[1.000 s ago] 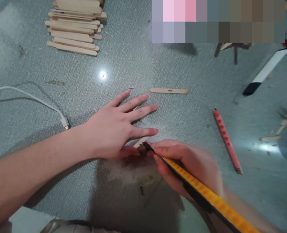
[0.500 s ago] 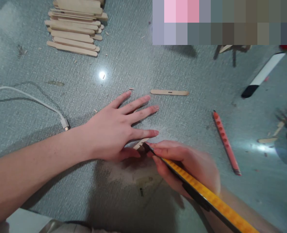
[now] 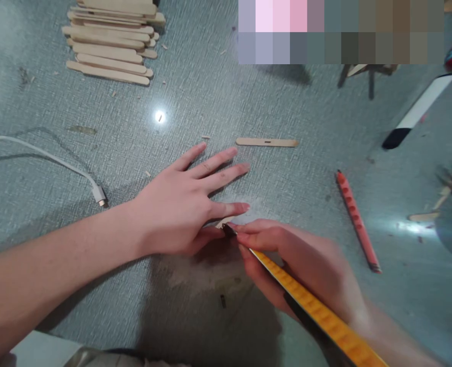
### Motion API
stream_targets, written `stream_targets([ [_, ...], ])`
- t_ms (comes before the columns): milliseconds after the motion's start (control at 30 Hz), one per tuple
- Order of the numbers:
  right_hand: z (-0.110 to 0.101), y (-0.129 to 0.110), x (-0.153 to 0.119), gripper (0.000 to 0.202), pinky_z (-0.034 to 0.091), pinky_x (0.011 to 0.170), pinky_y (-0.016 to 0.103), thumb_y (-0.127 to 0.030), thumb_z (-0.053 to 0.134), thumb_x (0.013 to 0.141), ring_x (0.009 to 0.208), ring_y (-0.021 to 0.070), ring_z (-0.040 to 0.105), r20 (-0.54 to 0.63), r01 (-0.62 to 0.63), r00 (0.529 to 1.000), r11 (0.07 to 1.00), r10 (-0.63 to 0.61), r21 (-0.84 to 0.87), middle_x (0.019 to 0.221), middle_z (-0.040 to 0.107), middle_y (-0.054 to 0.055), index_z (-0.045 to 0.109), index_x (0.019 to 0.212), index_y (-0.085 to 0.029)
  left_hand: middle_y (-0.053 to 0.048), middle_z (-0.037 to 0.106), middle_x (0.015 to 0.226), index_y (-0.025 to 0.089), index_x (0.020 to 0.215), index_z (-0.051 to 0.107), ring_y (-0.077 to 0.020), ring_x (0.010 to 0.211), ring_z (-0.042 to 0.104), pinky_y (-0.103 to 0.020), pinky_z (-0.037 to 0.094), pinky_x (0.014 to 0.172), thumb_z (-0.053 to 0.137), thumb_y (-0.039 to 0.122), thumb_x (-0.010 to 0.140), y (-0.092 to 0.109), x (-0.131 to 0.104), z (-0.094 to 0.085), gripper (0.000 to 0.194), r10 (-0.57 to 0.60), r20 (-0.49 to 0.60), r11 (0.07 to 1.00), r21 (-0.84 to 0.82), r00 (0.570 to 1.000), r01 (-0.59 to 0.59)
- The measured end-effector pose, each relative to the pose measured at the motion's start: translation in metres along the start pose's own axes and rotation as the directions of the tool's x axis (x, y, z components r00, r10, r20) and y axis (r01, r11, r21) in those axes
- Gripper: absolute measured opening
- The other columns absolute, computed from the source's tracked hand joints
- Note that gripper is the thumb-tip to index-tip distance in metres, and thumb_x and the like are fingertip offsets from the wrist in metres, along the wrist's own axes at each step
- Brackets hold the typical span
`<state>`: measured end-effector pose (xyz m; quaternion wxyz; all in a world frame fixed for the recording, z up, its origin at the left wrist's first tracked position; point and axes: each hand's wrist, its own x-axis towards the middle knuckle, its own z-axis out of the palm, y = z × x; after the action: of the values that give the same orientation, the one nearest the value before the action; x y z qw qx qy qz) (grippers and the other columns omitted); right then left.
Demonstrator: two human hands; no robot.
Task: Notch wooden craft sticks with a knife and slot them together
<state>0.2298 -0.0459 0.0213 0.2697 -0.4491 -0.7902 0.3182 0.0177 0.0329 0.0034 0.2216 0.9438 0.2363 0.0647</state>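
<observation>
My left hand (image 3: pixel 189 199) lies palm down with its fingers spread, holding a popsicle stick (image 3: pixel 226 221) down on the table between thumb and index finger. Most of that stick is hidden under the hand. My right hand (image 3: pixel 294 265) is closed around a yellow and black utility knife (image 3: pixel 306 300). The knife's dark blade meets the stick right beside my left thumb. Just beyond my left fingertips lies another popsicle stick (image 3: pixel 267 142) with a small dark slot in its middle.
A pile of popsicle sticks (image 3: pixel 111 46) sits at the back left. A white cable (image 3: pixel 57 158) ends near my left forearm. To the right lie a red pencil (image 3: pixel 357 219) and a white marker-like item with a black end (image 3: pixel 420 112). Small wood chips are scattered about.
The knife tip has shifted slightly left, closer to my left thumb, with my right hand following. My left hand stays nearly in place. The view has shifted a little.
</observation>
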Motion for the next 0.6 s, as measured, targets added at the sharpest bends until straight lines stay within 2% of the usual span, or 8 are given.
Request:
stream_targets([
  [167, -0.0005, 0.0002, 0.0016, 0.021, 0.064, 0.062, 0.031, -0.013, 0.057, 0.086, 0.074, 0.0206, 0.076, 0.01, 0.004, 1.0, 1.0, -0.004, 0.02, 0.079, 0.074, 0.001, 0.054, 0.098, -0.029, -0.002, 0.04, 0.159, 0.035, 0.13, 0.064, -0.035, 0.151, 0.028, -0.063, 0.02, 0.122, 0.065, 0.043, 0.087, -0.0001, -0.0015, 0.0006, 0.044, -0.006, -0.008, 1.0, -0.006, 1.0, 0.006],
  [433, -0.0002, 0.0013, 0.0004, 0.024, 0.065, 0.068, 0.029, -0.011, 0.057, 0.084, 0.077, 0.0192, 0.076, -0.004, -0.006, 1.0, 0.999, 0.006, 0.037, 0.082, 0.075, 0.0, 0.055, 0.098, -0.03, -0.003, 0.04, 0.159, 0.035, 0.131, 0.064, -0.0357, 0.151, 0.029, -0.062, 0.02, 0.122, 0.064, 0.043, 0.087, 0.0002, -0.0016, -0.0004, 0.045, -0.001, -0.003, 1.0, -0.004, 1.0, 0.001],
  [600, 0.002, 0.0019, -0.0002, 0.026, 0.065, 0.066, 0.03, -0.009, 0.058, 0.085, 0.076, 0.02, 0.076, -0.008, -0.021, 1.0, 0.997, 0.022, 0.079, 0.075, 0.074, -0.002, 0.057, 0.1, -0.031, -0.003, 0.039, 0.16, 0.034, 0.133, 0.062, -0.036, 0.151, 0.028, -0.06, 0.019, 0.123, 0.062, 0.042, 0.089, 0.0001, -0.0006, -0.0046, 0.045, -0.007, 0.045, 1.0, -0.011, 0.999, 0.008],
])
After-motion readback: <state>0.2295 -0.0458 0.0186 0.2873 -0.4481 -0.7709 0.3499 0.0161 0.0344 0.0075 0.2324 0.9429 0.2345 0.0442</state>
